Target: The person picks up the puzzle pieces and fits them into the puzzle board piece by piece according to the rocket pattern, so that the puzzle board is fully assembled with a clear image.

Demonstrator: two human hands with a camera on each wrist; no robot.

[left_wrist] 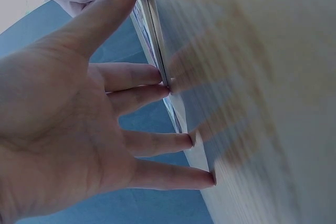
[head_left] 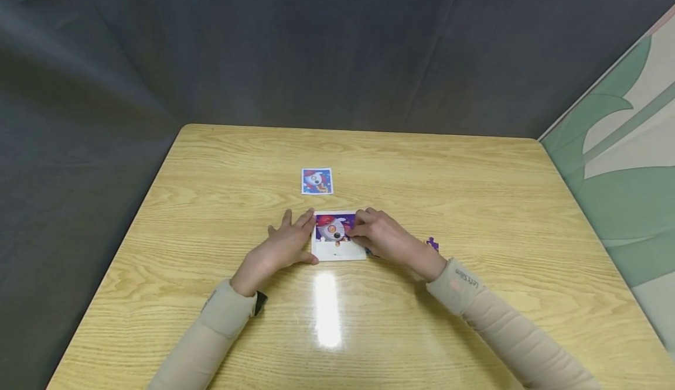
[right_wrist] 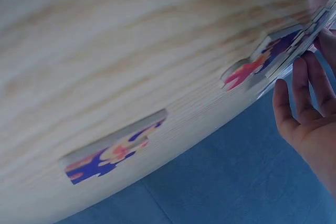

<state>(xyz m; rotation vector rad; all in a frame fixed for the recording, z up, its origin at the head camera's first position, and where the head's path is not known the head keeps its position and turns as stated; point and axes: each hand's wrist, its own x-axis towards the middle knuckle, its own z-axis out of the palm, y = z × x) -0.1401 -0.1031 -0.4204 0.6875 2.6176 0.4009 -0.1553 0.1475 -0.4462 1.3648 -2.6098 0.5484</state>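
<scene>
In the head view a jigsaw puzzle in a white frame (head_left: pixel 338 252) lies on the table, its upper part filled with a white-and-red character on purple and its lower strip white. My left hand (head_left: pixel 282 248) rests at the frame's left side, fingers spread and straight; in the left wrist view the thumb and some fingertips (left_wrist: pixel 165 91) touch its edge. Over the frame's right side bends my right hand (head_left: pixel 381 235), fingertips at the picture. Whether it pinches a piece is hidden. Loose puzzle pieces (right_wrist: pixel 118 151) lie near it in the right wrist view.
Behind the frame lies a small square picture card (head_left: pixel 317 181) with a similar character. A purple puzzle piece (head_left: pixel 432 243) lies right of my right wrist, partly covered. The wooden table (head_left: pixel 237 161) ends at a dark curtain (head_left: pixel 337 50) at the back.
</scene>
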